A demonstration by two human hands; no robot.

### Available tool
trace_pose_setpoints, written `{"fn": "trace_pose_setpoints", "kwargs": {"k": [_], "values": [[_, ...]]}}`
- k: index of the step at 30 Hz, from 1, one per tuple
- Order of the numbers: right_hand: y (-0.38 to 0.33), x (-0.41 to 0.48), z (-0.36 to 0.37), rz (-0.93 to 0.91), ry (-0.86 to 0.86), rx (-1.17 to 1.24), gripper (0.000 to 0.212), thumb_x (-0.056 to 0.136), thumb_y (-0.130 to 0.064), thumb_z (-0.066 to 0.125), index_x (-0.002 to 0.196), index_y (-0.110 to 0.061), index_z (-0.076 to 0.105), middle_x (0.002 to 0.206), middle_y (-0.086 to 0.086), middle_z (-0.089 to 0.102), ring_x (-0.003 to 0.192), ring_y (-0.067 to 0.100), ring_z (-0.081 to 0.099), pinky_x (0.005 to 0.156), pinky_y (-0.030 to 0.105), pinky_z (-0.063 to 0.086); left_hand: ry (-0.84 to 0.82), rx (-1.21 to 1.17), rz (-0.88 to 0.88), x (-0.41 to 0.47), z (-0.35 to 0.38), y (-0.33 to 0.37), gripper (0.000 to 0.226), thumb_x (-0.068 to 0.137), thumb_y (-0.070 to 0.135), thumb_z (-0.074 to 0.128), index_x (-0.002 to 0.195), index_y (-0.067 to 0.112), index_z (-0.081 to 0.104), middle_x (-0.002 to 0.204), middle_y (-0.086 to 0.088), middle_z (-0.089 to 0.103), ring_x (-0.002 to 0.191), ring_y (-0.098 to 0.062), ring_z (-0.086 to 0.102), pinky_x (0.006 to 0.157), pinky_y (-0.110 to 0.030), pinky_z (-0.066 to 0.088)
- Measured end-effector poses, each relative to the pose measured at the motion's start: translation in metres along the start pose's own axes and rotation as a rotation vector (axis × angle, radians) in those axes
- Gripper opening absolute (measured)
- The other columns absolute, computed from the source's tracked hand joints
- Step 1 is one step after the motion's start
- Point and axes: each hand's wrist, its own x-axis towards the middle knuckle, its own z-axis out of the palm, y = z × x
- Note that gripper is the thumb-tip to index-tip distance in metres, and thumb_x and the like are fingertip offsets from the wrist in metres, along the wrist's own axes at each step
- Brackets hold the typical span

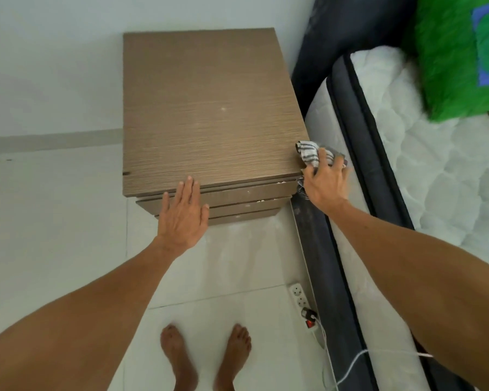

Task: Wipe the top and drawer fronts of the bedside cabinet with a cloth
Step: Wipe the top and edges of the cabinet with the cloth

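Note:
The brown wood-grain bedside cabinet (pixel 206 108) stands against the white wall, seen from above, with its drawer fronts (pixel 249 197) stepped below the top's front edge. My left hand (pixel 182 214) lies flat with fingers spread over the front edge of the top, near its left half. My right hand (pixel 323 182) grips a bunched white cloth with grey stripes (pixel 308 152) at the top's front right corner, in the gap beside the bed. Part of the cloth is hidden under my fingers.
A bed with a white quilted mattress (pixel 424 170) and dark frame (pixel 347 114) stands close on the right, a green pillow (pixel 458 52) on it. A white power strip (pixel 301 299) with a plug and cables lies on the tiled floor. My bare feet (pixel 206 359) stand before the cabinet.

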Motion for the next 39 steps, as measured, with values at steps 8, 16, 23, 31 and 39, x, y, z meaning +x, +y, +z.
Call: {"fn": "trace_pose_setpoints", "kwargs": {"k": [8, 16, 23, 31, 39], "values": [[-0.071, -0.037, 0.038, -0.078, -0.103, -0.173, 0.059, 0.103, -0.048, 0.03, 0.157, -0.029, 0.015, 0.165, 0.019, 0.007, 0.148, 0.047, 0.008, 0.116, 0.058, 0.022, -0.013, 0.001, -0.121, -0.022, -0.002, -0.055, 0.061, 0.102, 0.036, 0.021, 0.155, 0.008, 0.007, 0.164, -0.008, 0.002, 0.151, -0.025, 0.006, 0.12, -0.052, 0.012], [-0.164, -0.08, 0.079, -0.233, -0.176, -0.151, 0.063, 0.102, -0.054, 0.029, 0.158, -0.034, 0.007, 0.167, 0.013, -0.003, 0.151, 0.045, -0.002, 0.121, 0.059, 0.008, 0.038, -0.058, -0.241, -0.034, -0.008, -0.108, 0.057, 0.103, 0.028, 0.024, 0.154, 0.007, 0.011, 0.163, -0.011, 0.009, 0.15, -0.026, 0.009, 0.118, -0.051, 0.013], [-0.247, -0.128, 0.107, -0.434, -0.178, -0.233, 0.068, 0.101, -0.048, 0.042, 0.158, -0.032, 0.01, 0.167, 0.015, 0.002, 0.15, 0.046, 0.005, 0.119, 0.058, 0.016, 0.038, -0.062, -0.236, -0.033, -0.018, -0.142, 0.058, 0.102, 0.024, 0.027, 0.154, 0.007, 0.009, 0.163, -0.011, 0.007, 0.151, -0.026, 0.007, 0.119, -0.05, 0.012], [-0.274, -0.142, 0.096, -0.926, -0.255, -0.327, 0.062, 0.094, -0.017, 0.06, 0.152, -0.026, 0.037, 0.161, 0.01, 0.025, 0.13, 0.04, 0.034, 0.107, 0.05, 0.04, -0.008, -0.044, -0.11, -0.024, -0.046, -0.17, 0.064, 0.1, 0.028, 0.032, 0.154, 0.006, 0.005, 0.163, -0.013, 0.002, 0.151, -0.029, 0.003, 0.119, -0.05, 0.011], [-0.209, -0.079, 0.038, -0.568, 0.015, -0.097, 0.047, 0.088, -0.003, 0.059, 0.135, -0.008, 0.058, 0.139, 0.019, 0.053, 0.112, 0.043, 0.047, 0.095, 0.052, 0.047, -0.019, -0.098, 0.041, 0.005, -0.039, -0.146, 0.056, 0.103, 0.031, 0.031, 0.151, 0.006, 0.017, 0.162, -0.015, 0.01, 0.149, -0.032, 0.012, 0.117, -0.051, 0.021]]}}
